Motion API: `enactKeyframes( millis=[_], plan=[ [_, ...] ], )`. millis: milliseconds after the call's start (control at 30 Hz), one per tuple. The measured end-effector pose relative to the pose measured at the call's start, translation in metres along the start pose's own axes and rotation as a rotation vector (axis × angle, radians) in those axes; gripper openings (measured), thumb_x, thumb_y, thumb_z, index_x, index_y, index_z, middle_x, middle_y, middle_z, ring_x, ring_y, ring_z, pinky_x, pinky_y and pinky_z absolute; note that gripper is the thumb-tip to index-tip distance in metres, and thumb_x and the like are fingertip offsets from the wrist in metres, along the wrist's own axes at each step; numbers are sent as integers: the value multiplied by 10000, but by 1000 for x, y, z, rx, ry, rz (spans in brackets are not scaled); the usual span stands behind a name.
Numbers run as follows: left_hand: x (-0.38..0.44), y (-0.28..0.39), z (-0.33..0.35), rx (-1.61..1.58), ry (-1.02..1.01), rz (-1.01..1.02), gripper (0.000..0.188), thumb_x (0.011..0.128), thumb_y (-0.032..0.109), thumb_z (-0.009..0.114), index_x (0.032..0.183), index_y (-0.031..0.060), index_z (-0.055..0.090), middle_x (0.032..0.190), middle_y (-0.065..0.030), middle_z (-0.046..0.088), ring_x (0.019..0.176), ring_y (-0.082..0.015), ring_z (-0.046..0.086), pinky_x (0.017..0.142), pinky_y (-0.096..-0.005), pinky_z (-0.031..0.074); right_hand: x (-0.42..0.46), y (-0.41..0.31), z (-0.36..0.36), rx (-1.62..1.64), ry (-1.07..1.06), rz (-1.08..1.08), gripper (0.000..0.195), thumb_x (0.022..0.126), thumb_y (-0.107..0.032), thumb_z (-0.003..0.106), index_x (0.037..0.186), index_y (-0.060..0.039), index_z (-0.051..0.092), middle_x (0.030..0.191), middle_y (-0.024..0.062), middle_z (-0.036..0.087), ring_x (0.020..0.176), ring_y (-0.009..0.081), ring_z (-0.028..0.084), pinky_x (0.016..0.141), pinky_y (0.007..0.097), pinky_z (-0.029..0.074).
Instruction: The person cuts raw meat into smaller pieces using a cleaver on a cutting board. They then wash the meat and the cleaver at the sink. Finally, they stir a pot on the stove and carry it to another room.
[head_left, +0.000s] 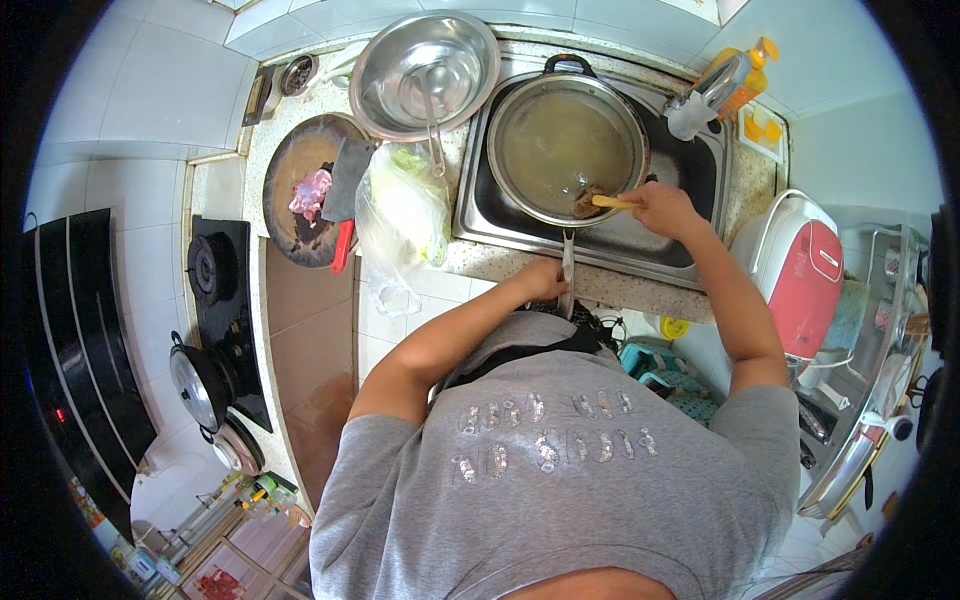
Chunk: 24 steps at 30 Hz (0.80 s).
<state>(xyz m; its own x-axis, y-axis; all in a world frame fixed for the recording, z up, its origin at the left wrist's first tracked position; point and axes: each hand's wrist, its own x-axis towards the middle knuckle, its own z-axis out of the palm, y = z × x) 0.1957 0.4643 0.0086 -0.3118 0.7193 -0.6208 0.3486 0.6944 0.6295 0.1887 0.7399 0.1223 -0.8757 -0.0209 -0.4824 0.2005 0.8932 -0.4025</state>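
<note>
A wide metal pan (566, 142) holding cloudy liquid rests over the stainless steel sink (679, 169). My left hand (546, 279) grips the pan's long handle (568, 270) near the counter's front edge. In my right hand (664, 210) is a brush with a yellow handle (616, 202). Its brown head (586, 202) touches the inside of the pan at the near right, partly in the liquid. To the left of the sink, a clear plastic bag with a leafy green vegetable (405, 202) lies on the counter.
A round cutting board (289, 150) at the left bears raw meat (310, 196) and a cleaver (346, 184) with a red handle. Behind the bag stands a steel bowl (382, 82) with a ladle (433, 124). The faucet (720, 82) and a pump bottle (754, 75) are at the back right, a red-and-white appliance (802, 285) at the right.
</note>
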Motion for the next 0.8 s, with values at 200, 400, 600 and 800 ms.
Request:
enactKeyframes(
  millis=[200, 400, 600, 800],
  plan=[
    [-5, 7, -8, -88, -31, -32, 369, 808, 379, 675, 825, 12, 710, 829, -206, 687, 828, -371, 664, 773, -445, 523, 1, 12, -19, -354, 139, -17, 274, 849, -186, 603, 1091, -250, 715, 926, 74, 700, 813, 268, 677, 682, 407, 530],
    [-7, 11, -14, -105, -106, -60, 376, 813, 387, 674, 870, 17, 704, 886, -211, 686, 860, -372, 662, 777, -449, 521, -4, 22, -10, -388, 331, 80, 342, 844, -163, 585, 1163, -249, 671, 860, 98, 690, 740, 277, 677, 623, 417, 524],
    [-3, 5, -7, -56, -84, -74, 401, 818, 408, 666, 880, 13, 705, 910, -208, 687, 855, -376, 662, 778, -454, 520, -15, 14, 20, -131, 252, 96, 308, 872, -189, 563, 1153, -223, 685, 840, 106, 690, 756, 306, 672, 641, 436, 532],
    [-4, 5, -8, -10, -81, -41, 413, 826, 426, 650, 877, 21, 711, 894, -215, 684, 865, -384, 653, 786, -457, 512, -8, 26, 40, -95, 360, -15, 330, 871, -191, 560, 1179, -222, 672, 916, 85, 691, 761, 299, 674, 653, 441, 538]
  ],
)
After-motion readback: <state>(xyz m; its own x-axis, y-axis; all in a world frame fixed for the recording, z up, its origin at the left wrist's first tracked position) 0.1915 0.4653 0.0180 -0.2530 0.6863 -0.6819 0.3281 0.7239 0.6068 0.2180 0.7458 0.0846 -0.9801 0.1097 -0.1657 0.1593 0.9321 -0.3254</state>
